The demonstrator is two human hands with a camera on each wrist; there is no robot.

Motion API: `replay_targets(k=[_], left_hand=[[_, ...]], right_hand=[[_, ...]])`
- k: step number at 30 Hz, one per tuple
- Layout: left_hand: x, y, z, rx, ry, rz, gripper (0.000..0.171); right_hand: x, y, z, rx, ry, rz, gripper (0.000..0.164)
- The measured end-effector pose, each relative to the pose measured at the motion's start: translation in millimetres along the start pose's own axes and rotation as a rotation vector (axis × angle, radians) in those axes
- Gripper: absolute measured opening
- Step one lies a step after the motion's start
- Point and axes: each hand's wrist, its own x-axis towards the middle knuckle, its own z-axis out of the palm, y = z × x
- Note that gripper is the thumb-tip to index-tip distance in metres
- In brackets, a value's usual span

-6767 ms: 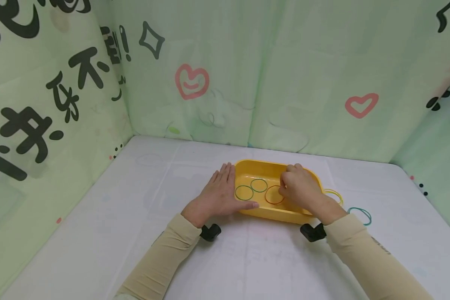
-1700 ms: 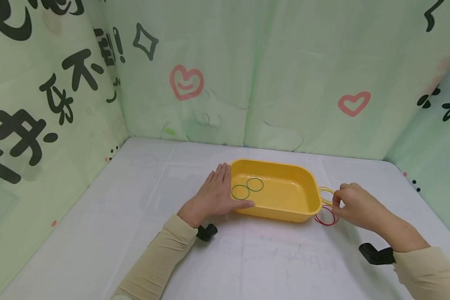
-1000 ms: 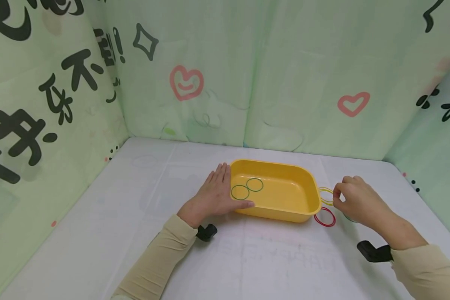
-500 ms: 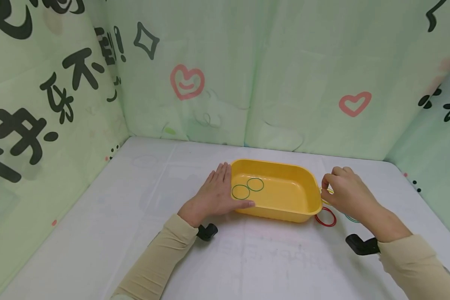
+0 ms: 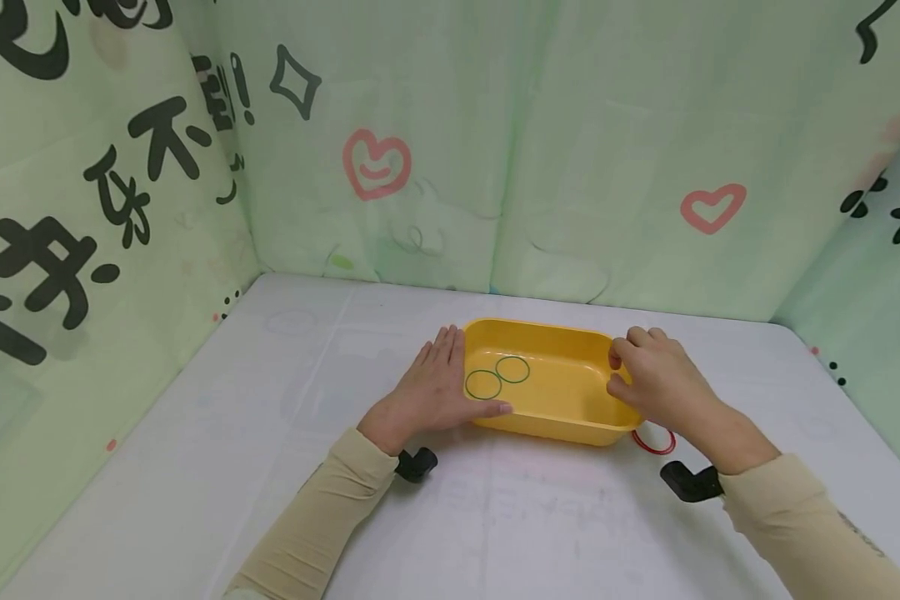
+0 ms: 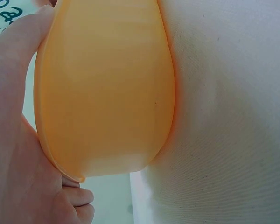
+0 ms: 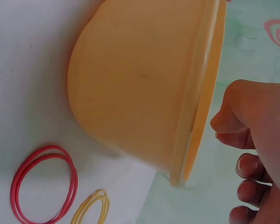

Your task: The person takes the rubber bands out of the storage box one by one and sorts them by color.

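Note:
A yellow plastic tray point(image 5: 562, 392) sits on the table, with two green rubber bands point(image 5: 513, 369) lying flat inside near its left end. My left hand point(image 5: 435, 392) rests against that end, fingers straight, thumb laid along the front rim; the left wrist view shows the tray's outer wall point(image 6: 107, 93) beside it. Over the right end hovers my right hand point(image 5: 660, 379), thumb and forefinger apart in the head view, the other fingers loosely bent. Nothing shows between its fingertips in the right wrist view. Red rubber bands point(image 7: 21, 186) lie on the table just outside the tray.
Yellow rubber bands point(image 7: 91, 207) lie beside the red ones, hidden behind my right hand in the head view. A white cloth covers the table point(image 5: 330, 517). Pale green printed curtains point(image 5: 570, 167) enclose its back and sides.
A red band that lay in the tray has gone from it, and red bands lie outside at the right. My right hand has since moved left over the tray; the left stays put.

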Motion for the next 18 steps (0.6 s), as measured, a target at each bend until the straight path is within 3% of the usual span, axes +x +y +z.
replay_targets(k=[8, 18], left_hand=[[0.3, -0.4, 0.0, -0.020, 0.005, 0.009, 0.129], [1.1, -1.0, 0.4, -0.011, 0.001, 0.005, 0.129]], right_hand=[[7.9, -11.7, 7.7, -0.033, 0.051, -0.049, 0.016], [18.2, -25.0, 14.5, -0.038, 0.014, -0.035, 0.020]])
